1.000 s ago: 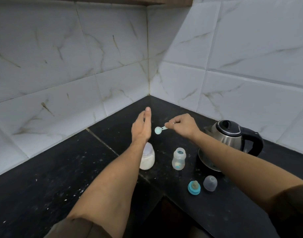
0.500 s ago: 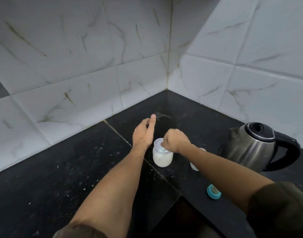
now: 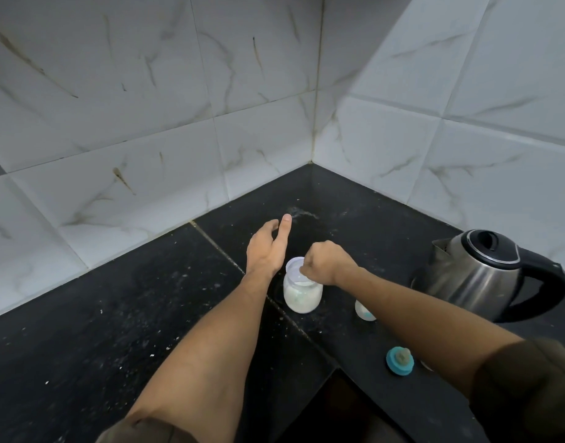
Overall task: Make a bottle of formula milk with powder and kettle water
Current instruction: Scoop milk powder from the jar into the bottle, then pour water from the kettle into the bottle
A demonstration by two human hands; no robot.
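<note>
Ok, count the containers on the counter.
3: powder jar under the right hand, baby bottle partly behind that forearm, kettle at right. The forearm may hide more.

**Left hand open, right hand curled downward**

The bare left forearm is extended from 7 o'clock, and the left hand [image 3: 265, 251] is held open and edge-up, fingers straight toward 12 o'clock. The bare right forearm is stretched in from 4 o'clock. The right hand [image 3: 329, 263] is held knuckles-up at 3 o'clock of the left, fingers curled down round a small teal plastic scoop [image 3: 298, 295], glimpsed only dimly beneath.
</note>
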